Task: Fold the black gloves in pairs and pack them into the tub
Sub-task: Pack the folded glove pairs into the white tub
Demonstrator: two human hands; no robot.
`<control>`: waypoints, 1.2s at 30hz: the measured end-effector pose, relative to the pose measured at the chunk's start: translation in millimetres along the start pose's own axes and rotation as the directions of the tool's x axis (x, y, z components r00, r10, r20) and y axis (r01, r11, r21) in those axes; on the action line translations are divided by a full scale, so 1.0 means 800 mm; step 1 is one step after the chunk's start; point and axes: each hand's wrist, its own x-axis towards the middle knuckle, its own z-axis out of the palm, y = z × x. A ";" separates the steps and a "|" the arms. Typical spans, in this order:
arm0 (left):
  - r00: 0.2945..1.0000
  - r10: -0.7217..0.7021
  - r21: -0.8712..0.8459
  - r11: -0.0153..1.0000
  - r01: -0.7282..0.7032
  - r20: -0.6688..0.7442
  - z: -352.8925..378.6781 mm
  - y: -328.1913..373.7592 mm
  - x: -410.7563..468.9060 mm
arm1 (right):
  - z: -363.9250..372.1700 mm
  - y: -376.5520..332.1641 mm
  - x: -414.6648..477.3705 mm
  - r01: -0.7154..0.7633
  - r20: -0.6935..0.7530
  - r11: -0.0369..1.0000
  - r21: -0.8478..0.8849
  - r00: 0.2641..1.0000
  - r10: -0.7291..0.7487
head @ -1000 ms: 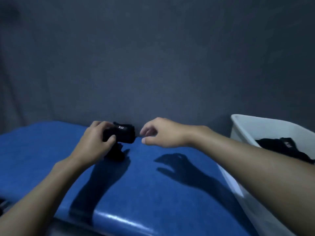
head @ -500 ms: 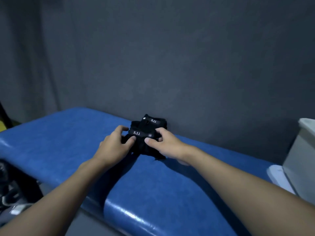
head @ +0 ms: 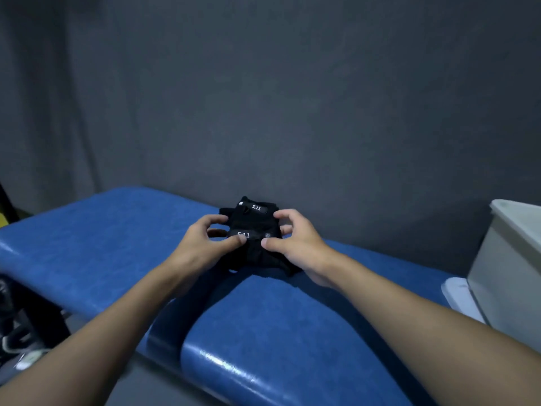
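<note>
Black gloves (head: 252, 221): stacked bundle, two wrist straps marked 5.11 facing up. Location: on blue padded bench (head: 102, 244), near its far edge, close to grey backdrop (head: 263, 98).
Left hand (head: 199, 247): fingers curled round bundle's left side, thumb on nearer strap; holds bundle.
Right hand (head: 301, 244): fingers curled over bundle's right side, thumb pressing nearer part; holds bundle.
Tub (head: 509, 273): pale, at right edge of view, well apart from gloves; inside not visible.
</note>
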 end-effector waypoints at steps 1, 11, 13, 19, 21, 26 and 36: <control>1.000 -0.007 -0.039 0.999 0.008 0.012 0.002 0.004 -0.001 | -0.005 -0.005 -0.003 0.019 -0.008 1.000 0.005 1.000 -0.019; 0.997 0.038 -0.401 0.916 -0.009 0.066 0.048 0.074 -0.013 | -0.080 -0.073 -0.044 0.166 -0.056 0.986 -0.031 0.984 -0.167; 0.992 0.106 -0.457 0.887 -0.067 0.062 0.061 0.095 -0.020 | -0.101 -0.086 -0.057 0.169 -0.045 0.985 -0.042 0.984 -0.171; 0.952 0.281 -0.503 0.844 -0.187 0.118 0.102 0.167 -0.046 | -0.178 -0.129 -0.106 0.147 0.006 0.987 -0.067 0.989 -0.147; 0.926 0.332 -0.499 0.842 -0.204 0.181 0.121 0.193 -0.056 | -0.201 -0.142 -0.127 0.128 0.027 0.992 0.012 0.991 -0.128; 0.836 0.416 -0.394 0.879 -0.269 0.357 0.176 0.247 -0.079 | -0.256 -0.157 -0.176 0.168 0.057 0.985 -0.031 0.985 -0.166; 0.767 0.420 -0.421 0.881 -0.216 0.485 0.298 0.297 -0.108 | -0.352 -0.154 -0.261 0.181 -0.102 0.970 -0.161 0.975 -0.198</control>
